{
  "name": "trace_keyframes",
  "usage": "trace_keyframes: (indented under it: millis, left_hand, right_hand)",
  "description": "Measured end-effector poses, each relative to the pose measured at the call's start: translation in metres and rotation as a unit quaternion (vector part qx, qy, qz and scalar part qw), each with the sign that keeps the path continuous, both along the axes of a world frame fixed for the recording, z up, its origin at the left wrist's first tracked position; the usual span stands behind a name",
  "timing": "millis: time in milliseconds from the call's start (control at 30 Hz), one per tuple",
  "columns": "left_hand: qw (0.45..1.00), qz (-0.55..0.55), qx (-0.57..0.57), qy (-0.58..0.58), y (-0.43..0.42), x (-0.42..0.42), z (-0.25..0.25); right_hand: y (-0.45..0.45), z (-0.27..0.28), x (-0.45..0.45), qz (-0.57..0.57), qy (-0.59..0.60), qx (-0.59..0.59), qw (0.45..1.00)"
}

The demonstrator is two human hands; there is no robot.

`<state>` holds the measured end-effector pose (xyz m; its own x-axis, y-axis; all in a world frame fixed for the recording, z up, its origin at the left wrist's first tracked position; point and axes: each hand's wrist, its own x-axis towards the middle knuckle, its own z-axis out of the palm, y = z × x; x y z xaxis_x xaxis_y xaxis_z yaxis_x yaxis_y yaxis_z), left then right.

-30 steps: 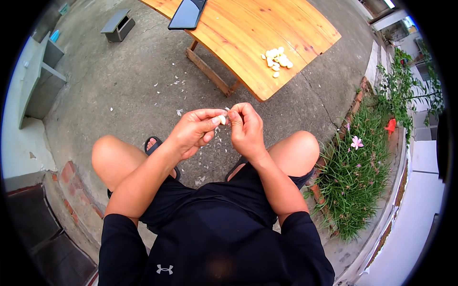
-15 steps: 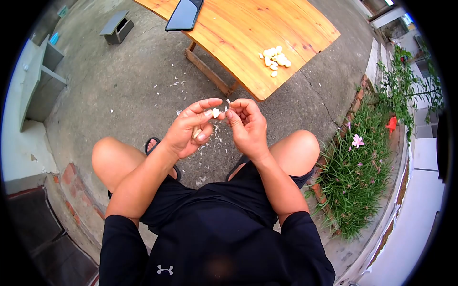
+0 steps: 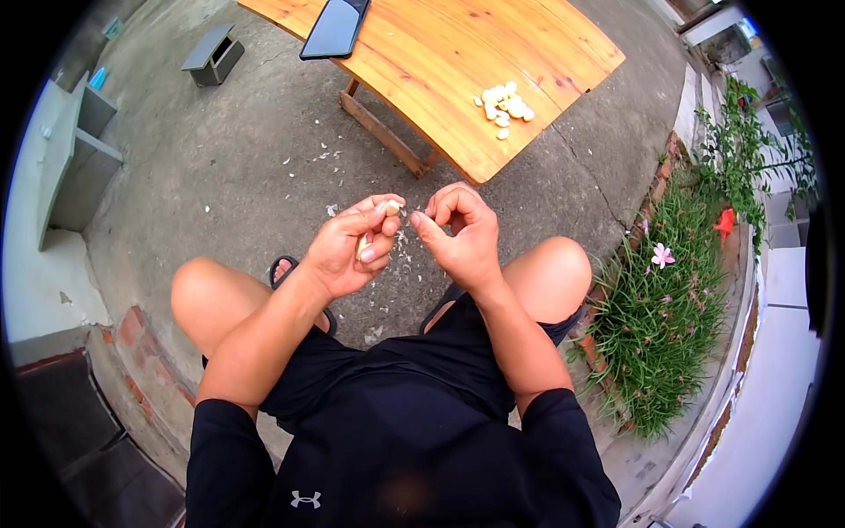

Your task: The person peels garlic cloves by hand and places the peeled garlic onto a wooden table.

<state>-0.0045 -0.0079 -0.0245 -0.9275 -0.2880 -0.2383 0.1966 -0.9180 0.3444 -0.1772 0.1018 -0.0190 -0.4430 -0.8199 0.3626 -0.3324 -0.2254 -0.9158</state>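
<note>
My left hand (image 3: 346, 251) pinches a pale garlic clove (image 3: 393, 208) between thumb and index finger. Its other fingers curl around a second clove (image 3: 363, 245) against the palm. A short gap to the right, my right hand (image 3: 464, 239) has its thumb and index finger drawn together. Whatever may be between those fingertips is too small to make out. Beyond both hands, a pile of peeled garlic cloves (image 3: 503, 105) lies on the near right part of the wooden table (image 3: 440, 66).
A dark phone (image 3: 335, 28) rests at the table's left edge. Bits of skin litter the concrete floor (image 3: 255, 167). Plants with a pink flower (image 3: 663, 256) grow in a bed on the right. A grey box (image 3: 214, 55) stands at upper left.
The hands have moved slightly apart. My left index finger has curled over the clove, and the fingers of my right hand have come away from it.
</note>
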Motion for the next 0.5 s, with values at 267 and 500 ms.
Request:
trace_keyframes:
  millis: [267,500]
  left_hand:
    - [1.000,-0.015,-0.008,-0.012,0.005,0.000,-0.003]
    - [0.991,0.018,-0.101,-0.085,0.013,-0.003,0.002]
  right_hand:
    - [-0.002,0.012,0.013,0.028,-0.005,0.009,1.000]
    - [-0.002,0.015,0.016,-0.029,0.104,-0.022,0.994]
